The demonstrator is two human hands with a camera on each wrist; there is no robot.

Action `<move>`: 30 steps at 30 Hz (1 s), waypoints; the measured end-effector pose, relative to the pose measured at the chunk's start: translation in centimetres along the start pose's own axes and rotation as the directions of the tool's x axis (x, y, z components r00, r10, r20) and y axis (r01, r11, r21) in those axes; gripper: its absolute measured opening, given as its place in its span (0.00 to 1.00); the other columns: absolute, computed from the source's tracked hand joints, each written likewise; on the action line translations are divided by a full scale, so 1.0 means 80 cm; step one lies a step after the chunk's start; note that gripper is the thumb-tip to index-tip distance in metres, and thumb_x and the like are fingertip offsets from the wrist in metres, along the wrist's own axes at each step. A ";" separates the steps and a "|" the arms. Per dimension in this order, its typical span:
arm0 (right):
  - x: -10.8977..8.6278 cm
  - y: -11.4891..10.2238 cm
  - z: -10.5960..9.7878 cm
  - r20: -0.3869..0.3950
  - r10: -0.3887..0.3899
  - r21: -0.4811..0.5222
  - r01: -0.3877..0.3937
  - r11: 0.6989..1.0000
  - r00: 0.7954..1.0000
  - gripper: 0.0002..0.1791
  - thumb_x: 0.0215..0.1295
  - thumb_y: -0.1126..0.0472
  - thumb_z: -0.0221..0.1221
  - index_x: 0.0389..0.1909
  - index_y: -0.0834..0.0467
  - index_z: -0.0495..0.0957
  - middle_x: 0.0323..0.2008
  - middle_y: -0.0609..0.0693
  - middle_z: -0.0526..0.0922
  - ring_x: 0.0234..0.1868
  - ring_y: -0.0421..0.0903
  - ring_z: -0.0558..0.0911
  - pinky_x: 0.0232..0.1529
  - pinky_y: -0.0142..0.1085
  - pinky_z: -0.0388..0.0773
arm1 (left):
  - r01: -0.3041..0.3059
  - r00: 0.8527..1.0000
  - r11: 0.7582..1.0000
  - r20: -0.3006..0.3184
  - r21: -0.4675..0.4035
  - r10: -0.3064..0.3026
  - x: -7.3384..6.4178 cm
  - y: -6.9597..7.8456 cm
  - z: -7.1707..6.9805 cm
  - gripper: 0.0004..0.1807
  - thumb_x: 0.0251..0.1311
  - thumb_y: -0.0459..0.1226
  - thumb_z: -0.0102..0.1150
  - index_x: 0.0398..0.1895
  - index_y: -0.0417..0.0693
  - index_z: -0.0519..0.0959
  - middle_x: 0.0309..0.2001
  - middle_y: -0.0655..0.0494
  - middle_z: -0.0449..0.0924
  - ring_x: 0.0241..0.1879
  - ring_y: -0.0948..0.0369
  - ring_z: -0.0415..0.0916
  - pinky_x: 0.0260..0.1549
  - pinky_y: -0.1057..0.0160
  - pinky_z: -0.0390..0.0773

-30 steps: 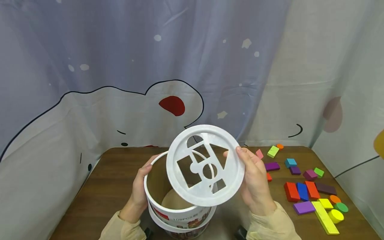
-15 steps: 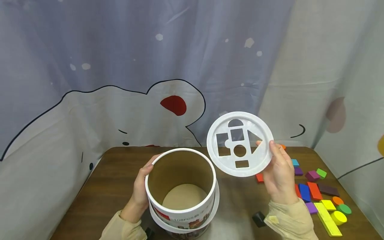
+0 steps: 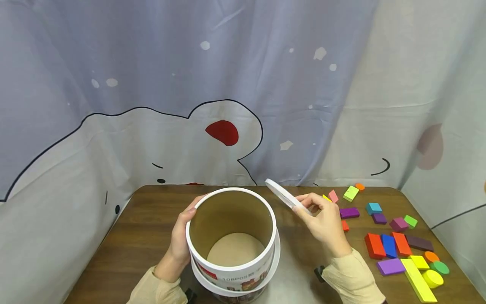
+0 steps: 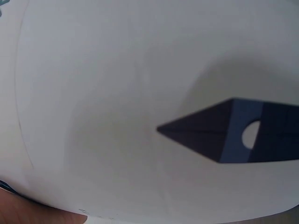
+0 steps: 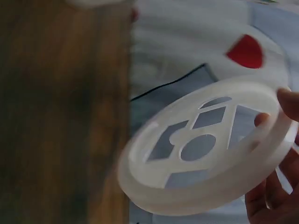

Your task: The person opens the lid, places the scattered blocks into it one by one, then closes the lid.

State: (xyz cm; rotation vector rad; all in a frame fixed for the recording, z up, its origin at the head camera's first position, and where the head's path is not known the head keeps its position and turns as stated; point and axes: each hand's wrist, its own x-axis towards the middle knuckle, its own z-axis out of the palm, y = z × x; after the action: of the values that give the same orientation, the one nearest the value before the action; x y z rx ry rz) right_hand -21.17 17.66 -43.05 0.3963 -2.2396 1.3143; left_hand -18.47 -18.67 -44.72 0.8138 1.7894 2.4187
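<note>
The left hand [image 3: 180,238] gripped an open white tub [image 3: 237,276] by its left rim, above a wooden table [image 3: 152,219]. The right hand [image 3: 324,217] pinched a white lid [image 3: 281,193] at its right edge, holding it tilted in the air, just right of the tub and apart from it. The lid looked light, stiff and smooth, probably plastic (thin bars between its cut-out shapes might snap), so its solid outer rim seemed the safest hold. The bare-bottomed tub, likely light and rigid, suited a grip over its rim.
</note>
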 end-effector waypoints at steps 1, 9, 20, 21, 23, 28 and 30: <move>-0.002 0.004 0.005 0.015 -0.065 -0.069 0.066 0.995 0.998 0.16 0.50 0.67 0.78 0.22 0.50 0.78 0.38 0.44 0.92 0.29 0.37 0.80 0.30 0.30 0.73 | 0.000 1.000 1.000 0.000 0.005 0.000 0.000 0.000 0.000 0.31 0.78 0.44 0.22 0.76 0.39 0.60 0.69 0.48 0.71 0.67 0.53 0.70 0.66 0.50 0.71; -0.013 0.031 0.029 0.124 -0.297 -0.324 0.322 0.890 0.947 0.19 0.38 0.68 0.80 0.21 0.50 0.79 0.34 0.42 0.91 0.34 0.44 0.83 0.35 0.36 0.75 | -0.014 1.000 1.000 0.003 0.017 0.014 0.001 0.006 0.007 0.31 0.78 0.43 0.21 0.76 0.39 0.61 0.69 0.48 0.71 0.67 0.53 0.71 0.66 0.51 0.72; -0.029 0.049 0.044 0.365 -0.284 -0.472 0.439 0.764 0.887 0.13 0.39 0.69 0.78 0.16 0.51 0.84 0.37 0.46 0.92 0.39 0.50 0.86 0.39 0.46 0.80 | -0.016 1.000 0.999 0.009 -0.031 0.016 -0.001 0.006 0.007 0.31 0.78 0.42 0.20 0.76 0.38 0.60 0.68 0.49 0.72 0.67 0.53 0.70 0.67 0.52 0.71; -0.029 0.048 0.044 0.374 -0.274 -0.479 0.437 0.761 0.886 0.12 0.39 0.70 0.77 0.16 0.51 0.85 0.36 0.46 0.91 0.38 0.51 0.86 0.38 0.47 0.79 | -0.016 1.000 0.999 0.008 -0.035 0.016 -0.001 0.006 0.007 0.31 0.78 0.42 0.21 0.76 0.38 0.60 0.68 0.49 0.72 0.67 0.53 0.70 0.67 0.52 0.71; -0.030 0.048 0.043 0.400 -0.245 -0.499 0.434 0.750 0.883 0.11 0.40 0.71 0.74 0.16 0.51 0.86 0.35 0.45 0.91 0.37 0.52 0.86 0.37 0.48 0.79 | -0.016 1.000 0.999 0.008 -0.036 0.017 -0.001 0.004 0.006 0.31 0.79 0.43 0.22 0.76 0.38 0.60 0.68 0.49 0.72 0.67 0.53 0.70 0.66 0.52 0.71; -0.032 0.049 0.041 0.435 -0.185 -0.551 0.424 0.719 0.881 0.11 0.40 0.72 0.70 0.15 0.51 0.87 0.35 0.46 0.90 0.36 0.52 0.86 0.37 0.50 0.79 | -0.014 1.000 0.999 0.012 -0.041 0.014 -0.002 0.002 0.004 0.31 0.79 0.44 0.23 0.77 0.39 0.60 0.68 0.51 0.72 0.67 0.55 0.71 0.66 0.53 0.71; -0.032 0.049 0.040 0.439 -0.183 -0.560 0.427 0.710 0.880 0.11 0.40 0.72 0.69 0.15 0.52 0.87 0.34 0.46 0.90 0.36 0.53 0.86 0.37 0.51 0.79 | -0.014 1.000 0.999 0.012 -0.047 0.014 -0.002 0.001 0.004 0.31 0.79 0.43 0.23 0.77 0.39 0.60 0.68 0.51 0.73 0.67 0.55 0.71 0.66 0.53 0.72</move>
State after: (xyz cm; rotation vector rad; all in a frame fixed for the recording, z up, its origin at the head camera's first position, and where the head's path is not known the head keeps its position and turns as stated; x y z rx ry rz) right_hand -21.88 16.75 -48.61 0.7505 -2.5913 0.2455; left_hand -18.20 -18.48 -44.65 0.8372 1.7218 2.4488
